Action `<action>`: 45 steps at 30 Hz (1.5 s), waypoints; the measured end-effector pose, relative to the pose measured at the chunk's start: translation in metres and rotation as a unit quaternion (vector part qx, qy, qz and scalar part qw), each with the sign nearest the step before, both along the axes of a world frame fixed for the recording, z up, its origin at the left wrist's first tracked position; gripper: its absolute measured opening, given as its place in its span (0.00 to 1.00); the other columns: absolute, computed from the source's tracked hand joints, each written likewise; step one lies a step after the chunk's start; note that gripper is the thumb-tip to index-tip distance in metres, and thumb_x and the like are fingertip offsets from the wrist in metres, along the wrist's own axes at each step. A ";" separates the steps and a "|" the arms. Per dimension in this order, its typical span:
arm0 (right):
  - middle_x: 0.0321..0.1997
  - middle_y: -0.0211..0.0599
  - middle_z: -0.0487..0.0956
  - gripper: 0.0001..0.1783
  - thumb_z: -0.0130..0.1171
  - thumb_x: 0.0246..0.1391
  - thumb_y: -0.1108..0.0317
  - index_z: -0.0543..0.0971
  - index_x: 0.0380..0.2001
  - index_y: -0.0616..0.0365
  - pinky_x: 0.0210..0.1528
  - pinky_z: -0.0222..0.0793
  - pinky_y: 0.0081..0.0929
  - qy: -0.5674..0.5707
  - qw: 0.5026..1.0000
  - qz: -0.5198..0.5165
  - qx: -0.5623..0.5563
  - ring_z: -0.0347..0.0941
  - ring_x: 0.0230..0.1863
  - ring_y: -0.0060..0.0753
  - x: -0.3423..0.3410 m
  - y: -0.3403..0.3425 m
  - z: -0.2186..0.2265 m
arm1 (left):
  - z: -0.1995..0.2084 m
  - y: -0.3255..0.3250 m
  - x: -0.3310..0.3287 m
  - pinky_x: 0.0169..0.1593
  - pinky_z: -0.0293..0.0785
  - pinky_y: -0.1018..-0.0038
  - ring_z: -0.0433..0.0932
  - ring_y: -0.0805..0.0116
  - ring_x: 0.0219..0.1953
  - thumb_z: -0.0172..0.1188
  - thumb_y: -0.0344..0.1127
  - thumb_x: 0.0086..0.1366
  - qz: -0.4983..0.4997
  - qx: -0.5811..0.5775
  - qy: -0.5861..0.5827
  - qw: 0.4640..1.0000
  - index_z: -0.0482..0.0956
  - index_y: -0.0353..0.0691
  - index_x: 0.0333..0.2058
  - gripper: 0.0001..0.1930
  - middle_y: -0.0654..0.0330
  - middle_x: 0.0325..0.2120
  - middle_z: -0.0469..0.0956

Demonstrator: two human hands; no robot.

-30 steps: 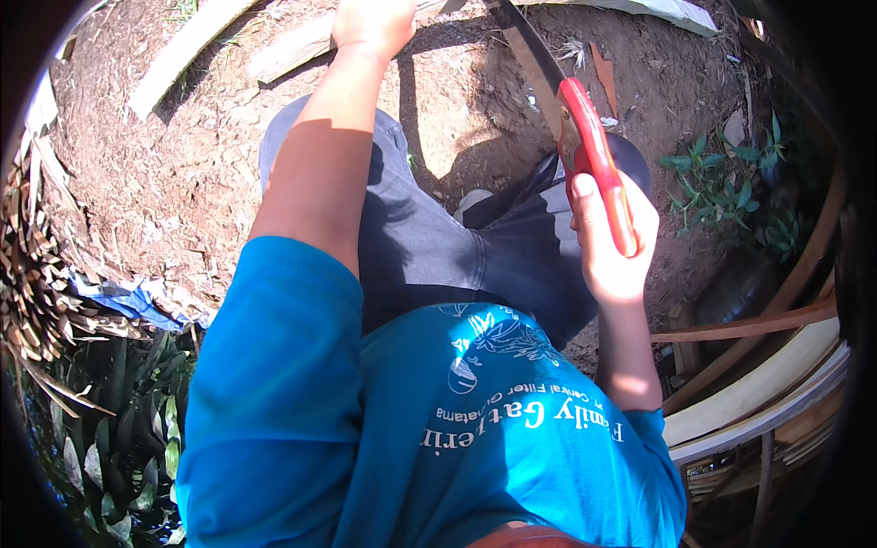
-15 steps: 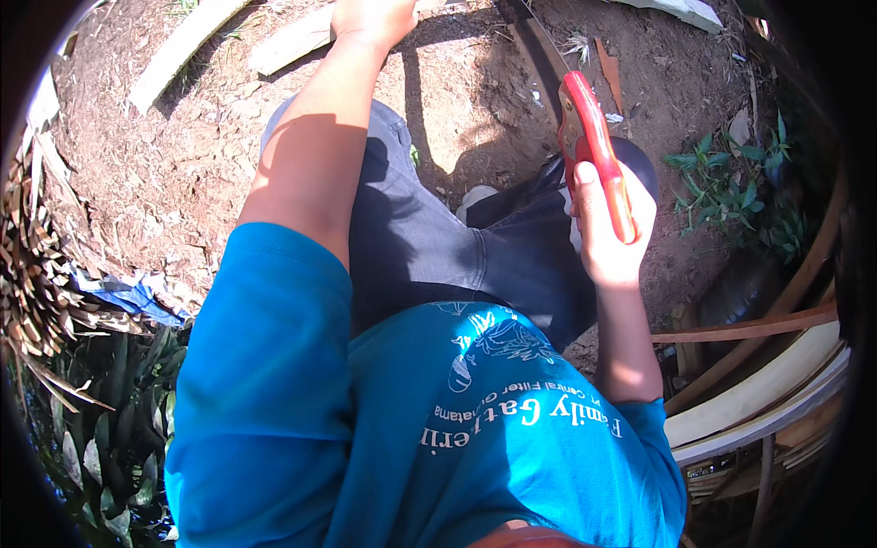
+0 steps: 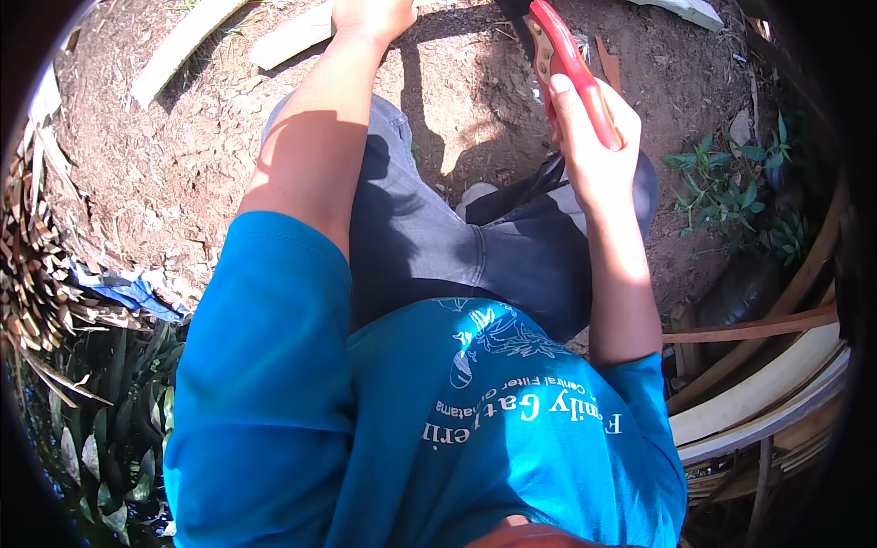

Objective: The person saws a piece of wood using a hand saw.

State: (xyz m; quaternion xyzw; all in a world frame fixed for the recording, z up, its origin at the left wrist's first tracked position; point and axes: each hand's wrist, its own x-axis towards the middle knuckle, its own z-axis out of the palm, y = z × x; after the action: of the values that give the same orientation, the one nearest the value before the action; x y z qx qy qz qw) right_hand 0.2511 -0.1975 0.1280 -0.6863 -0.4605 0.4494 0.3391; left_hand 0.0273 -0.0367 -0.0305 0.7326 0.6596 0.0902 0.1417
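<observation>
My right hand [image 3: 598, 128] is closed round the red handle of a handsaw [image 3: 577, 68], thumb laid along its side. Rivets show on a tan plate where the handle meets the dark blade, and the blade runs out past the top edge. Up at the top, my left hand [image 3: 373, 18] is by the end of a pale strip of wood [image 3: 290, 41] lying on the soil. Its fingers are cut off by the picture's edge, so their grip is hidden.
Another pale wood strip [image 3: 187, 50] lies at the upper left, and one more [image 3: 685, 11] at the upper right. Leafy plants [image 3: 731, 187] grow on the right, above curved wooden strips [image 3: 758, 393]. Cut stalks [image 3: 36, 265] and a blue sheet [image 3: 132, 292] lie left.
My right hand has pushed the handsaw forward and slightly left, taking more of the blade out of view. My left hand has stayed in about the same place.
</observation>
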 end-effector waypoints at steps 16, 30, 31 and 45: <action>0.21 0.19 0.71 0.11 0.66 0.63 0.65 0.81 0.30 0.60 0.26 0.58 0.17 -0.007 1.000 0.017 -0.003 0.63 0.24 0.11 0.006 -0.004 0.002 | 0.005 -0.007 -0.004 0.46 0.79 0.52 0.84 0.44 0.41 0.55 0.42 0.68 -0.012 0.006 0.015 1.000 0.86 0.43 0.41 0.14 0.45 0.39 0.85; 0.23 0.20 0.74 0.08 0.66 0.64 0.67 0.82 0.34 0.61 0.28 0.62 0.16 -0.006 0.999 0.024 -0.041 0.66 0.25 0.10 0.021 -0.033 0.047 | 0.003 -0.012 -0.006 0.44 0.79 0.50 0.84 0.43 0.41 0.56 0.40 0.67 0.014 0.050 0.027 0.998 0.85 0.40 0.40 0.13 0.44 0.37 0.84; 0.23 0.20 0.74 0.07 0.66 0.64 0.67 0.82 0.34 0.61 0.28 0.62 0.16 -0.003 0.999 0.024 -0.031 0.66 0.25 0.10 0.022 -0.033 0.045 | 0.002 -0.011 -0.010 0.44 0.79 0.50 0.84 0.43 0.41 0.56 0.40 0.67 0.005 0.047 0.028 0.998 0.85 0.40 0.40 0.13 0.44 0.37 0.84; 0.23 0.19 0.74 0.09 0.67 0.63 0.65 0.83 0.37 0.61 0.28 0.61 0.17 0.012 1.000 0.011 -0.013 0.66 0.25 0.10 0.021 -0.028 0.040 | 0.006 -0.006 -0.009 0.45 0.78 0.51 0.83 0.44 0.41 0.55 0.41 0.67 -0.007 0.032 0.023 0.999 0.85 0.40 0.41 0.14 0.44 0.38 0.84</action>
State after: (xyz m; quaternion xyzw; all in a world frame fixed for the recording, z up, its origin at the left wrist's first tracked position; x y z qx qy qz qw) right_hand 0.2720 -0.2253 0.1683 -0.6797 -0.4582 0.4675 0.3308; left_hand 0.0184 -0.0430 -0.0245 0.7434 0.6542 0.0935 0.1031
